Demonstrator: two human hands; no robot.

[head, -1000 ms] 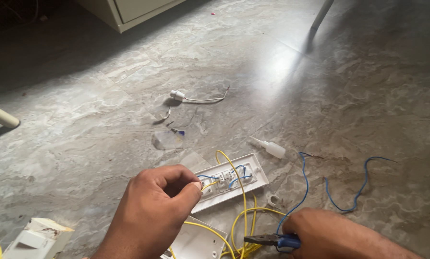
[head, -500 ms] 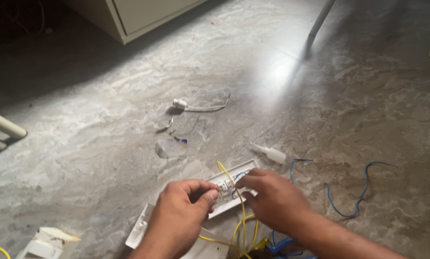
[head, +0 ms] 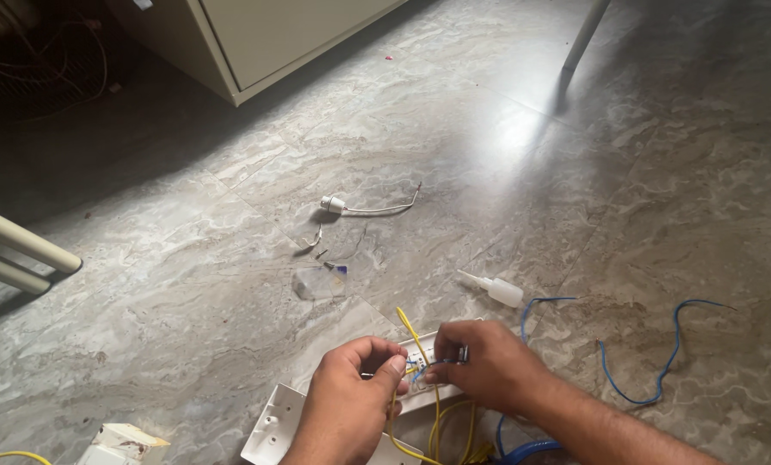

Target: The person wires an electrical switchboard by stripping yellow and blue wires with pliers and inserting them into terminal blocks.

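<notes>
At the lower centre of the frame, the left hand (head: 351, 396) and right hand (head: 484, 366) are both gripping a white switch plate (head: 420, 357), pinching its yellow wires (head: 433, 413).

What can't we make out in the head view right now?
- White switch plate: mostly covered by the left hand and right hand; its terminals are too small to read.
- Yellow wires: lower ends cut off by the bottom edge.
- White box: cut off by the bottom edge, partly behind the left hand.
- Each hand's grip: fingertips hidden between the hands.
</notes>
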